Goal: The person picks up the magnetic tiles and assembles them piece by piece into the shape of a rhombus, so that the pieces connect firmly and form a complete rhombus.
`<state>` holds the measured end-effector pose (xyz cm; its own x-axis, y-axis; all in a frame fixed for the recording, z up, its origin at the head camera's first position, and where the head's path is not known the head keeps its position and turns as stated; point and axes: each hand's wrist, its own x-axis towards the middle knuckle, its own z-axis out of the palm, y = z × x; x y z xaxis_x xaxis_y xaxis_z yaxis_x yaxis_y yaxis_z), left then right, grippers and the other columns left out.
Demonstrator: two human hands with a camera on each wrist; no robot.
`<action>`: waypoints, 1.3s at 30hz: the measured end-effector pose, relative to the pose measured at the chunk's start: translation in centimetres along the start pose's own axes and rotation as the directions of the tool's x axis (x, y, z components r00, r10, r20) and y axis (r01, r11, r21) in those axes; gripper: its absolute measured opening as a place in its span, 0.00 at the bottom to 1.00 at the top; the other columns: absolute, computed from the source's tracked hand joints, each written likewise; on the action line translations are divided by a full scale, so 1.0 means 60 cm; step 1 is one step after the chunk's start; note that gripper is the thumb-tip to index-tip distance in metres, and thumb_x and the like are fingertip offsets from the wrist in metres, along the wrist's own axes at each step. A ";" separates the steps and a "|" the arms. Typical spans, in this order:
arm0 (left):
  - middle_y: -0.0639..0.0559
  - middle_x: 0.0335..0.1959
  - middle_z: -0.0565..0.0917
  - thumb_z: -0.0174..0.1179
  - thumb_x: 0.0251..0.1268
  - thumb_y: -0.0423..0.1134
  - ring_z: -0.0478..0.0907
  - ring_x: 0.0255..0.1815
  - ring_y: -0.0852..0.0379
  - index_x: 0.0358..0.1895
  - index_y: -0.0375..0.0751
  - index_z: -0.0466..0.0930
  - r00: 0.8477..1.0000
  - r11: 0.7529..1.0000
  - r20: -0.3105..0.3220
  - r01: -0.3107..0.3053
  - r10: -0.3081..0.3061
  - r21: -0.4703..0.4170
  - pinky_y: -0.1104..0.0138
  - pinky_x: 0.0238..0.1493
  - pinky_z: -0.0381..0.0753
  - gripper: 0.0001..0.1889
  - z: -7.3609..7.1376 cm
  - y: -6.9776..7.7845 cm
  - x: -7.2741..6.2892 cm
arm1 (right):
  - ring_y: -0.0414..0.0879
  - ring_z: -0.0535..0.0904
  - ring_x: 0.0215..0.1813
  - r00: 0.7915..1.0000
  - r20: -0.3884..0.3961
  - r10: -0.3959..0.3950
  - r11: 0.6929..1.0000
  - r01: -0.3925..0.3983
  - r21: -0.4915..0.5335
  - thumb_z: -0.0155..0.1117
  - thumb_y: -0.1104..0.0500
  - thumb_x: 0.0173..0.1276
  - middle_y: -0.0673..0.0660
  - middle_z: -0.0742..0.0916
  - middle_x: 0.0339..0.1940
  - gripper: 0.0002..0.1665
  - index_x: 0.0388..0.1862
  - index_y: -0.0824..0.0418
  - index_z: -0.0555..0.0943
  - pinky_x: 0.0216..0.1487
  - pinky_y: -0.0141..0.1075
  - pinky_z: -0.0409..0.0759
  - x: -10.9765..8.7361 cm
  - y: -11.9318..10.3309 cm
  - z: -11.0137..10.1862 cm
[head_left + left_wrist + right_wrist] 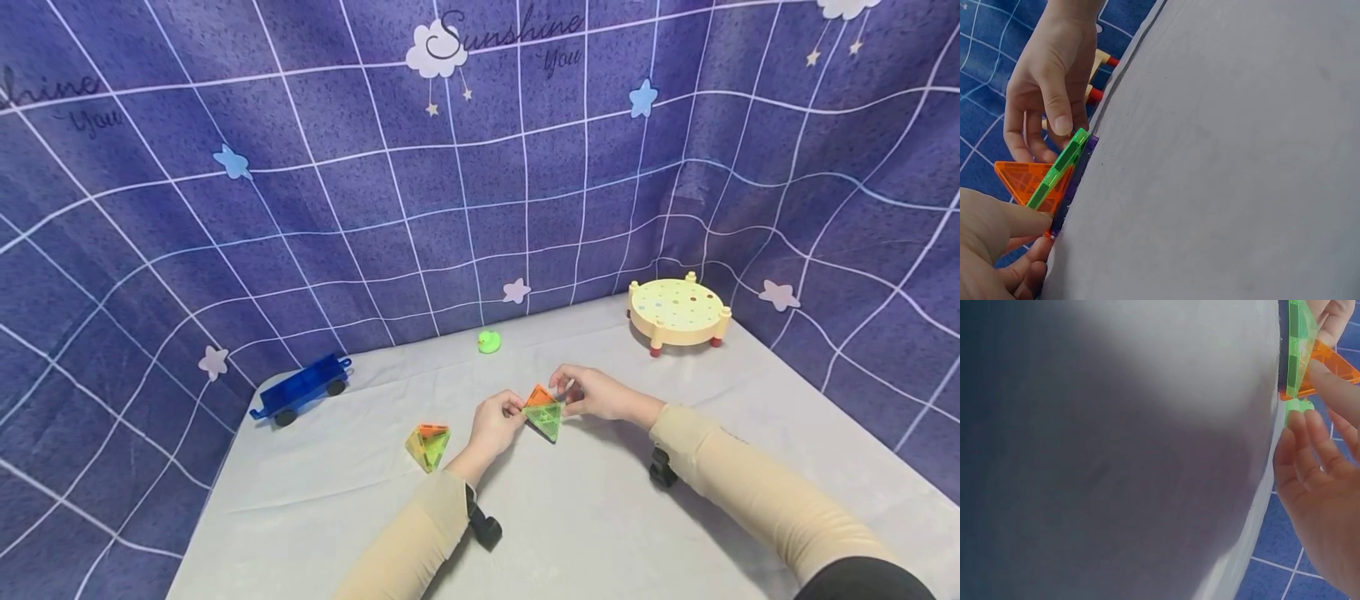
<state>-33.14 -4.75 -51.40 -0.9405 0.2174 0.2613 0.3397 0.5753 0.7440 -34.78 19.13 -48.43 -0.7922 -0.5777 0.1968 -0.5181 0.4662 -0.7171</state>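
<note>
Triangular magnetic tiles meet at their edges on the table: a green tile [546, 418], an orange tile [538, 395] behind it and a dark purple tile [1076, 181] flat beneath. My left hand [495, 423] pinches their left corner between thumb and fingers. At the opposite side is my right hand [596, 393], its thumb against the green tile in the right wrist view and its other fingers [1310, 456] loosely bent and apart. Left of my left hand stands a small pyramid [429, 448] of orange, yellow and green tiles.
A green toy duck [489, 342] sits behind the tiles. On the left is a blue toy wagon [303, 390] with black wheels. A round cream toy table [678, 310] with red-tipped feet stands at the back right. Patterned blue cloth [480, 183] hangs behind the grey table surface [585, 533].
</note>
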 end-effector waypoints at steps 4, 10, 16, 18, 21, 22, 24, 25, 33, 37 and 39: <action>0.57 0.26 0.80 0.68 0.58 0.27 0.75 0.29 0.61 0.33 0.41 0.83 1.000 1.000 0.005 0.005 -0.005 -0.009 0.66 0.35 0.76 0.06 -0.001 0.000 -0.002 | 0.45 0.83 0.39 1.000 0.020 0.011 1.000 -0.011 -0.018 0.80 0.66 0.56 0.59 0.84 0.42 0.26 0.51 0.65 0.77 0.43 0.36 0.83 0.003 0.001 0.005; 0.57 0.26 0.80 0.71 0.58 0.31 0.76 0.29 0.62 0.31 0.41 0.84 1.000 1.000 -0.009 0.023 -0.023 -0.021 0.66 0.36 0.77 0.04 -0.001 0.004 -0.003 | 0.44 0.80 0.35 1.000 -0.018 0.016 0.992 -0.018 -0.127 0.84 0.54 0.53 0.55 0.84 0.37 0.29 0.47 0.64 0.79 0.40 0.36 0.80 0.009 -0.012 0.022; 0.58 0.25 0.80 0.70 0.57 0.34 0.76 0.29 0.62 0.30 0.42 0.85 1.000 1.000 -0.024 0.014 -0.015 -0.019 0.66 0.36 0.77 0.03 -0.002 0.007 -0.004 | 0.45 0.76 0.36 0.996 -0.081 0.029 0.965 -0.049 -0.257 0.85 0.46 0.48 0.54 0.81 0.34 0.34 0.44 0.65 0.79 0.38 0.38 0.77 0.013 -0.033 0.042; 0.60 0.24 0.80 0.71 0.57 0.35 0.76 0.28 0.63 0.29 0.43 0.84 1.000 1.000 -0.026 0.014 -0.015 -0.016 0.67 0.35 0.76 0.04 0.000 0.005 -0.003 | 0.45 0.76 0.37 0.995 -0.090 0.045 0.961 -0.068 -0.268 0.85 0.47 0.48 0.54 0.81 0.34 0.33 0.44 0.66 0.80 0.39 0.39 0.77 0.013 -0.036 0.046; 0.59 0.24 0.80 0.72 0.56 0.33 0.76 0.27 0.63 0.28 0.42 0.83 1.000 1.000 -0.025 -0.001 0.001 -0.012 0.67 0.35 0.77 0.06 0.001 0.003 -0.003 | 0.46 0.76 0.38 0.993 -0.098 0.072 0.959 -0.096 -0.267 0.83 0.49 0.50 0.54 0.81 0.35 0.31 0.44 0.66 0.80 0.40 0.40 0.78 0.012 -0.035 0.048; 0.59 0.24 0.80 0.72 0.56 0.33 0.76 0.27 0.63 0.28 0.42 0.83 1.000 1.000 -0.022 -0.004 0.004 -0.012 0.67 0.35 0.77 0.06 0.001 0.002 -0.003 | 0.45 0.76 0.39 0.992 -0.099 0.080 0.959 -0.104 -0.264 0.82 0.49 0.51 0.54 0.81 0.36 0.30 0.45 0.67 0.81 0.41 0.40 0.78 0.012 -0.034 0.048; 0.57 0.24 0.81 0.73 0.55 0.31 0.76 0.27 0.62 0.28 0.41 0.83 1.000 1.000 -0.017 -0.013 0.012 -0.011 0.66 0.35 0.77 0.07 0.001 0.003 -0.003 | 0.46 0.77 0.39 0.991 -0.101 0.092 0.963 -0.114 -0.245 0.81 0.50 0.52 0.54 0.82 0.36 0.30 0.46 0.68 0.81 0.42 0.42 0.79 0.011 -0.032 0.047; 0.56 0.24 0.81 0.73 0.55 0.31 0.77 0.28 0.61 0.28 0.40 0.83 1.000 1.000 -0.013 -0.019 0.019 -0.015 0.65 0.35 0.77 0.07 0.000 0.004 -0.004 | 0.46 0.77 0.39 0.990 -0.102 0.097 0.964 -0.119 -0.239 0.80 0.50 0.53 0.55 0.82 0.36 0.30 0.47 0.68 0.81 0.42 0.42 0.79 0.010 -0.032 0.046; 0.57 0.25 0.82 0.74 0.55 0.31 0.77 0.29 0.62 0.29 0.41 0.83 1.000 1.000 0.004 0.000 0.000 -0.016 0.65 0.38 0.78 0.07 0.001 0.003 -0.003 | 0.47 0.77 0.42 0.988 -0.093 0.125 0.966 -0.143 -0.214 0.73 0.49 0.60 0.56 0.82 0.40 0.32 0.55 0.71 0.82 0.45 0.44 0.78 0.000 -0.034 0.043; 0.58 0.25 0.83 0.74 0.57 0.31 0.77 0.30 0.62 0.30 0.43 0.84 1.000 1.000 0.017 0.018 -0.018 -0.012 0.65 0.39 0.77 0.06 0.003 0.003 -0.001 | 0.46 0.75 0.41 0.987 -0.084 0.139 0.967 -0.154 -0.201 0.71 0.50 0.62 0.55 0.82 0.40 0.29 0.54 0.69 0.83 0.44 0.42 0.77 -0.007 -0.036 0.042; 0.57 0.25 0.83 0.74 0.56 0.31 0.77 0.29 0.62 0.31 0.42 0.85 1.000 1.000 0.021 0.019 -0.019 -0.009 0.64 0.39 0.77 0.06 0.004 0.004 -0.001 | 0.46 0.76 0.41 0.987 -0.081 0.140 0.969 -0.153 -0.195 0.71 0.50 0.62 0.55 0.82 0.40 0.28 0.54 0.69 0.83 0.44 0.43 0.77 -0.010 -0.036 0.041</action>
<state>-33.02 -4.40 -51.39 -0.9461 0.2236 0.2342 0.3219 0.5718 0.7546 -32.40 16.80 -48.62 -0.8804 -0.4505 0.1480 -0.4432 0.6707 -0.5948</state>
